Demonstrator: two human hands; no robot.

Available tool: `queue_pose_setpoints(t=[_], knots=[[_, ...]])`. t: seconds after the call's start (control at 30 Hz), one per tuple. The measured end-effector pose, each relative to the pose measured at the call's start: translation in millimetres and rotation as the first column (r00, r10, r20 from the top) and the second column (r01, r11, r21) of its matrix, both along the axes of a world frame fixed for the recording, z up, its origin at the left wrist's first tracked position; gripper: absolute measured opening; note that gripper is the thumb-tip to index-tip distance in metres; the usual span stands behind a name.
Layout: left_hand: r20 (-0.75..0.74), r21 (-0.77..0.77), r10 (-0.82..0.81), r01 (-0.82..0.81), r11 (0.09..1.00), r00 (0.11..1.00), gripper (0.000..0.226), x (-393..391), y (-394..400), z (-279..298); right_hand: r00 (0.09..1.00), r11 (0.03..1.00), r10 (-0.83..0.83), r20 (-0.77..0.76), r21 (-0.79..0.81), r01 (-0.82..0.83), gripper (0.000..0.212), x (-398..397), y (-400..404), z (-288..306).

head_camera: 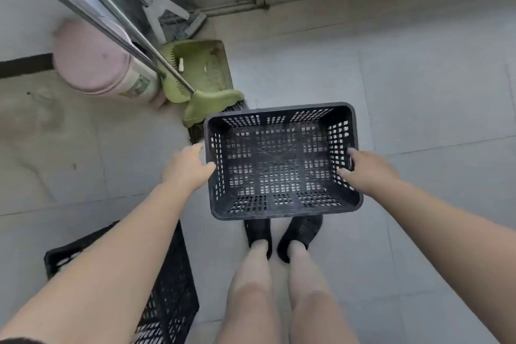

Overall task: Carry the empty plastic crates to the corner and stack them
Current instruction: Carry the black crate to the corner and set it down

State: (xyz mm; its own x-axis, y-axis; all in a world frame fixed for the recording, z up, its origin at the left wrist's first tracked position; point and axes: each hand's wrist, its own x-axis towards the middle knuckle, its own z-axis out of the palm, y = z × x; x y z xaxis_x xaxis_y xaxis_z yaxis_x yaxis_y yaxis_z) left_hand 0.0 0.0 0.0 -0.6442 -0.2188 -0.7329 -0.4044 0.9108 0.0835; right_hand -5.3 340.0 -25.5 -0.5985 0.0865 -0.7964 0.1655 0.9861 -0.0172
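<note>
A black perforated plastic crate (282, 162) hangs empty in front of me, above my feet. My left hand (191, 167) grips its left rim, thumb hooked over the edge. My right hand (368, 170) grips the right wall, fingers inside the crate. A second black crate (170, 293) stands on the floor at the lower left, partly hidden behind my left forearm.
A green dustpan (203, 67) and green broom (215, 106) with metal handles lean just beyond the held crate. A pink lidded bin (97, 61) stands left of them. A mop head (170, 19) rests against the back wall. Grey tile floor (418, 78) stretches to the right.
</note>
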Motion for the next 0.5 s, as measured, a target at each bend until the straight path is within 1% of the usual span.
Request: queue_pose_setpoints(t=[0.07, 0.13, 0.17, 0.2, 0.27, 0.33, 0.43, 0.5], knots=[[0.029, -0.003, 0.072, -0.072, 0.997, 0.997, 0.054, 6.0, -2.4, -39.5, 0.999, 0.999, -0.027, 0.038, 0.030, 0.026, 0.060, 3.7, -0.5, -40.1], [0.080, -0.003, 0.108, -0.108, 0.994, 0.991, 0.052, 17.4, -6.3, -80.0, 0.993, 0.996, -0.067, 0.094, 0.056, 0.062, 0.066, 11.5, -1.7, -78.2], [0.095, -0.009, 0.136, -0.136, 0.991, 0.986, 0.051, 21.5, -7.5, -99.4, 0.992, 0.994, -0.091, 0.084, 0.062, 0.086, 0.067, 13.9, -2.4, -97.2], [0.101, -0.014, 0.182, -0.181, 0.983, 0.978, 0.050, 24.5, -9.3, -118.6, 0.989, 0.989, -0.133, 0.062, 0.073, 0.129, 0.067, 15.3, -1.2, -114.5], [0.081, -0.015, 0.283, -0.283, 0.959, 0.956, 0.050, 28.1, -11.2, -152.0, 0.975, 0.972, -0.221, -0.027, 0.080, 0.223, 0.064, 18.4, 5.5, -149.3], [0.072, 0.037, 0.395, -0.398, 0.917, 0.916, 0.048, 31.9, -13.0, -182.3, 0.945, 0.942, -0.314, -0.086, 0.098, 0.322, 0.072, 23.0, 12.8, -176.0], [0.031, 0.098, 0.528, -0.528, 0.844, 0.849, 0.043, 32.4, -18.4, -219.5, 0.877, 0.880, -0.446, -0.180, 0.095, 0.466, 0.082, 23.2, 25.3, -205.5], [0.016, 0.110, 0.579, -0.577, 0.809, 0.815, 0.038, 30.3, -20.0, -238.3, 0.810, 0.826, -0.537, -0.236, 0.050, 0.562, 0.076, 17.7, 34.2, -219.5]])
